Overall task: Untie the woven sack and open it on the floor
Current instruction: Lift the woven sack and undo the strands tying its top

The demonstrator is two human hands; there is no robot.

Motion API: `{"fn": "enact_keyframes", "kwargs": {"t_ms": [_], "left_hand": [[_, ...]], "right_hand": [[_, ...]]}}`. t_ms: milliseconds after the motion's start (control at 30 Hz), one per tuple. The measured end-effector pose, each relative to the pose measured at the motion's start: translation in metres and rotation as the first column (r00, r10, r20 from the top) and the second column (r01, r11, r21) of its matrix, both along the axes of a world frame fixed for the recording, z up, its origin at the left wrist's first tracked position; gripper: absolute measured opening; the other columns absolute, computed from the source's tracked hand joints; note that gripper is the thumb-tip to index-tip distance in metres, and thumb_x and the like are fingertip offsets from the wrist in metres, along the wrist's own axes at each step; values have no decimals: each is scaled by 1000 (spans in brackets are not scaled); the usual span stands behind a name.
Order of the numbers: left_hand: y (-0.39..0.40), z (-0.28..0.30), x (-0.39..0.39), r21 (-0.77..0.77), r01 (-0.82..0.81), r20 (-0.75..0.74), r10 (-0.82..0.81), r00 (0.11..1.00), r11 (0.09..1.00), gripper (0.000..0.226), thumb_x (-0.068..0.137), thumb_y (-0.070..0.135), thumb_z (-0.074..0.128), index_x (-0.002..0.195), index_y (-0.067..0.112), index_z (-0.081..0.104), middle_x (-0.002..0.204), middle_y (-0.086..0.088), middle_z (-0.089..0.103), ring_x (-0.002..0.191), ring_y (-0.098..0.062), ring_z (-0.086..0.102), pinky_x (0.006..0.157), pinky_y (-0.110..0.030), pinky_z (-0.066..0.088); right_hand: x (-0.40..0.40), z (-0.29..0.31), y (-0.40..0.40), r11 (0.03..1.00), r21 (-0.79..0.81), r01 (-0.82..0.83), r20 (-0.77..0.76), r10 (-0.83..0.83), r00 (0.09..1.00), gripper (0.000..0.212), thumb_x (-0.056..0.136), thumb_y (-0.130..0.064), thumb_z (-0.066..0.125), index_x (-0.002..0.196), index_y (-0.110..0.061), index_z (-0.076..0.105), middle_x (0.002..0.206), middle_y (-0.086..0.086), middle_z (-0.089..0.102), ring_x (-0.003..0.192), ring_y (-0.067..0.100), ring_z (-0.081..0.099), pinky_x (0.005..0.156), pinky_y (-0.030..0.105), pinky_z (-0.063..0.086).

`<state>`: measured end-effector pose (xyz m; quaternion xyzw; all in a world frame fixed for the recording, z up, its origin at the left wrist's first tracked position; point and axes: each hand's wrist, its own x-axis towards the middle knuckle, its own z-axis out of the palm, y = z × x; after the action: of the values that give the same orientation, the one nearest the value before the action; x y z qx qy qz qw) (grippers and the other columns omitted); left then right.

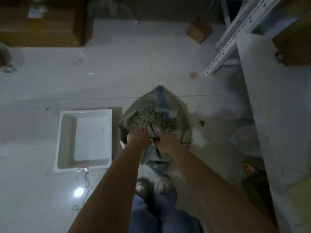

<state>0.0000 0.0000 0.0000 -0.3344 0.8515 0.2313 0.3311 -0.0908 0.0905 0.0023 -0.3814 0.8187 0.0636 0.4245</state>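
Observation:
A grey-green woven sack (148,105) with a blue stripe stands on the pale tiled floor just ahead of my shoes. Its frayed top edge shows loose white fibres, and its neck is bunched together near me. My left hand (138,136) grips the bunched neck from the left. My right hand (168,140) grips it from the right, almost touching the other hand. Whatever ties the neck is hidden between my fingers. The picture is dim and blurred.
A white square tray (67,140) lies on the floor left of the sack. Loose strings (86,180) trail below it. A white metal shelf frame (235,39) stands at right, cardboard boxes (199,30) at the back, a brown cabinet (42,22) at top left.

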Motion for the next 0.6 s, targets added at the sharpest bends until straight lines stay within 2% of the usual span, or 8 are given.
{"fn": "enact_keyframes", "kwargs": {"t_ms": [100,233,367,500,600], "left_hand": [[3,-47,9,2,4,0,-4,1000,1000,67,92,43,43,148,11,24,154,-10,30,140,-26,33,111,-40,32],[6,-97,19,13,10,41,-10,999,1000,62,96,44,35,148,11,25,154,-12,30,140,-29,33,109,-43,33],[-3,-132,21,-26,-18,22,19,1000,1000,58,97,47,28,142,12,37,148,-13,40,133,-31,42,106,-44,36],[1,-143,23,5,-77,-22,77,997,997,56,97,47,27,139,12,40,141,-17,47,126,-34,49,102,-44,40],[10,-141,30,86,-155,-62,161,985,984,51,98,43,29,134,12,47,134,-18,54,120,-33,54,99,-41,44]], "right_hand": [[6,-40,8,1000,24,19,-11,-19,1000,49,99,-36,38,138,-6,37,137,17,48,124,32,48,103,42,40],[9,-91,15,998,59,-23,-9,23,1000,46,98,-32,36,134,-4,40,139,17,46,127,33,44,107,44,36],[3,-122,10,1000,-6,-10,-127,9,992,42,99,-32,35,129,-5,45,134,17,49,124,32,45,102,43,36],[3,-140,21,987,-112,120,-84,-129,988,38,98,-30,41,119,0,51,126,20,53,117,36,49,94,41,43],[0,-143,35,953,-167,254,-23,-261,965,33,96,-25,44,112,2,53,119,23,56,109,36,54,85,38,46]]}}
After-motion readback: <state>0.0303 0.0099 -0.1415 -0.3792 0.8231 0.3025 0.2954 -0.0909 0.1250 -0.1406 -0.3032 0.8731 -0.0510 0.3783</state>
